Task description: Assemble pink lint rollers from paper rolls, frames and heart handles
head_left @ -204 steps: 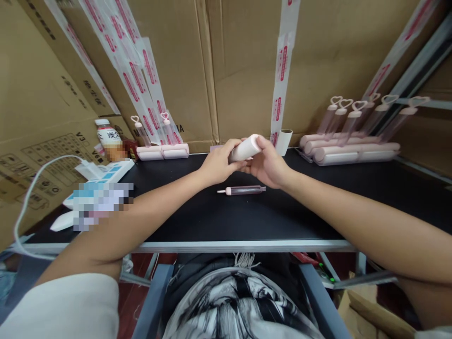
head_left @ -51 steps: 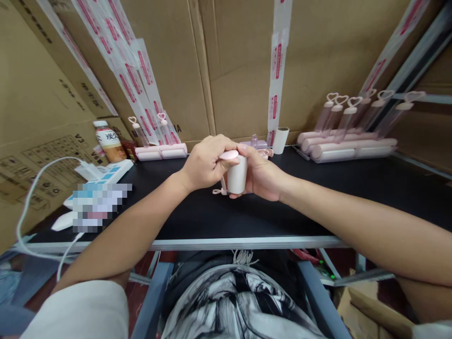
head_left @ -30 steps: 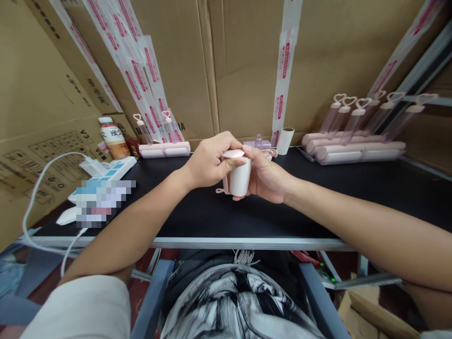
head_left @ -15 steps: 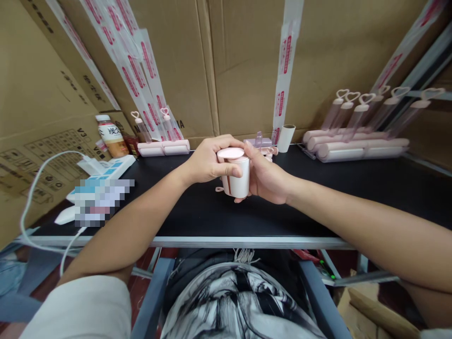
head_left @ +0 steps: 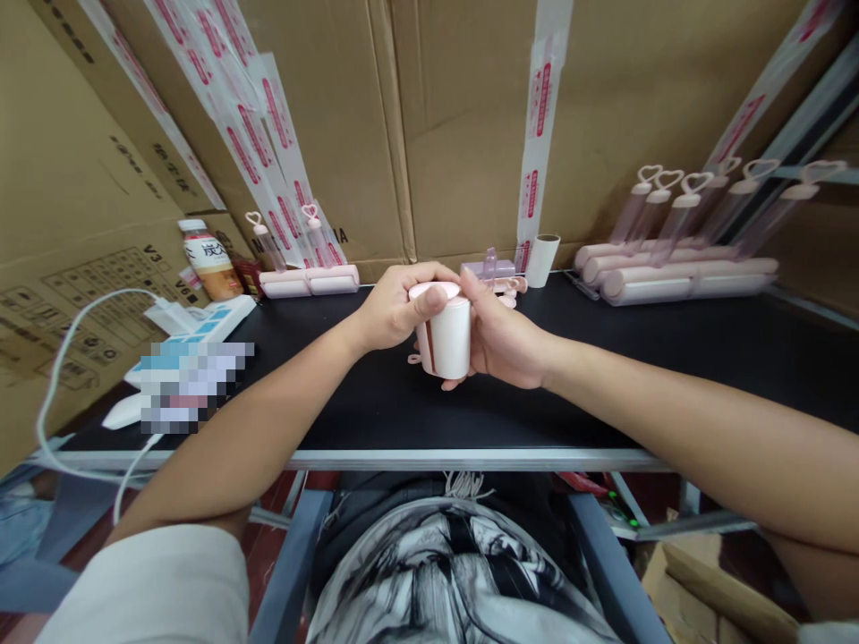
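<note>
since the frame half a second ago, the left hand's (head_left: pixel 393 311) thumb has shifted up from the side of the white roll (head_left: pixel 451 342) onto the pink lid (head_left: pixel 429 289). the roll stands roughly upright in both hands, above the worktop (head_left: pixel 403 411), with a pink piece (head_left: pixel 424 344) along its left side and the lid at its top left. left fingers pinch the lid, thumb over its near edge; some of their tips are hidden. the right hand (head_left: pixel 511 344) has its fingers curled round the roll's right side, holding it, one fingertip near the lid.

a small pink loop (head_left: pixel 414 360) pokes out left of the roll. beyond the roll, to the right, are a clear purple part (head_left: pixel 489 267) and a white tube (head_left: pixel 542 261). well left of it sit pink cases (head_left: pixel 310 282) and a bottle (head_left: pixel 211 264); well right, more stacked pink cases (head_left: pixel 691 275).
</note>
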The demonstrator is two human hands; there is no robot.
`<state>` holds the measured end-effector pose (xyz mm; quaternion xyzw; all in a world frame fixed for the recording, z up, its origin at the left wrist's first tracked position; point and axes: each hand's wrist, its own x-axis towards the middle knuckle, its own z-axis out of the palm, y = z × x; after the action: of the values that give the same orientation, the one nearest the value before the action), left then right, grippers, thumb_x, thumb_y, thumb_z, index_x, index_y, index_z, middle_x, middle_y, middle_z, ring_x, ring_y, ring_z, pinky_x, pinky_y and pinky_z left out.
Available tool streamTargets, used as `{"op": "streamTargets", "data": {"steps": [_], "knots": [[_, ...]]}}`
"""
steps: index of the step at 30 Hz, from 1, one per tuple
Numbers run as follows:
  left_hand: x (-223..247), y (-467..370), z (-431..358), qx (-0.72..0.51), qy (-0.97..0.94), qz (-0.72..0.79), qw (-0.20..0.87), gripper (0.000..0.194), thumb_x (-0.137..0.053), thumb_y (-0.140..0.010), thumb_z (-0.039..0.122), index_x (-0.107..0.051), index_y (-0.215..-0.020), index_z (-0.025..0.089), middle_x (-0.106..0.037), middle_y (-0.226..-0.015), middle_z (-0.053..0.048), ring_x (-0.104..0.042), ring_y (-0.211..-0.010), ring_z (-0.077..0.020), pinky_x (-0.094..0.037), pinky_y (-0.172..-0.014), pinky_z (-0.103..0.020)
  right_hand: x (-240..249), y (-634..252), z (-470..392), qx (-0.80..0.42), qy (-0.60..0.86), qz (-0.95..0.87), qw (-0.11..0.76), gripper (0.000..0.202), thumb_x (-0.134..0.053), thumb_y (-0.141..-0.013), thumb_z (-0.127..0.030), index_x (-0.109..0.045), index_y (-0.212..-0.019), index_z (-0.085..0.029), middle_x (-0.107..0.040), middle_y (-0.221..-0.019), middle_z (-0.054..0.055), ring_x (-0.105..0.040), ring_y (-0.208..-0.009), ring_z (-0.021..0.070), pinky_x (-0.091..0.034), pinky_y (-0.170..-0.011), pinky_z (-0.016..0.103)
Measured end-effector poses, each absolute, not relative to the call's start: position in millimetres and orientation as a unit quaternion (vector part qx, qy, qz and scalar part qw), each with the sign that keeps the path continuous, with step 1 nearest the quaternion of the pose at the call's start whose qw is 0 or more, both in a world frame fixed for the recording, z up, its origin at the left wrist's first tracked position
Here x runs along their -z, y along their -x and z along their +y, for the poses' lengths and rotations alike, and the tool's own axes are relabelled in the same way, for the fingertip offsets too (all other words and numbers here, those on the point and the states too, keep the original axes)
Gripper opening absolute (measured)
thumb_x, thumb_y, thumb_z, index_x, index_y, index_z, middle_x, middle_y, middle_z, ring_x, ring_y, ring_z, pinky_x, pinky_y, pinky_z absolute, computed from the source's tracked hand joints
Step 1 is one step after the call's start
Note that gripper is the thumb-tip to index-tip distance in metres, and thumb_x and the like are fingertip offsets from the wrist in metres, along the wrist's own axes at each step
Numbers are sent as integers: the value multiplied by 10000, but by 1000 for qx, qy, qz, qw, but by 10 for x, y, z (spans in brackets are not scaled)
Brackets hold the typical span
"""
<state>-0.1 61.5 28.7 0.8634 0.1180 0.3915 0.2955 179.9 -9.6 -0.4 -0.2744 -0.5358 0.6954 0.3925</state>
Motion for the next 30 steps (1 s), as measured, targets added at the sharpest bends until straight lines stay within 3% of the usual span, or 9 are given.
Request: {"op": "streamTargets", "data": {"steps": [7,21,30], "knots": [[-243,-62,590,-416,-837,126,333,714,-569,-870,843,-717,-912,145,-717,-799,-61,-632,-673,-152,-462,-608,-273,17,-1795,-76,-698,279,-534,386,786,-410,-872,-939,-694,-1115,-247,-758,-941,118,-733,-803,268,-651,-565,364],[-219,-59,611,-427,-835,110,330,678,-567,-902,806,-730,-912,148,-721,-812,-63,-644,-691,-152,-474,-622,-276,19,-1789,-90,-696,277,-539,385,779,-423,-873,-933,-705,-1116,-248,-751,-905,119,-729,-835,281,-653,-573,368],[-237,-68,594,-422,-844,122,307,689,-518,-912,827,-676,-806,165,-656,-738,-48,-602,-673,-156,-464,-627,-302,31,-1791,-99,-691,271,-553,379,754,-437,-885,-916,-705,-1104,-246,-743,-894,108,-731,-846,271,-649,-591,347]]}}
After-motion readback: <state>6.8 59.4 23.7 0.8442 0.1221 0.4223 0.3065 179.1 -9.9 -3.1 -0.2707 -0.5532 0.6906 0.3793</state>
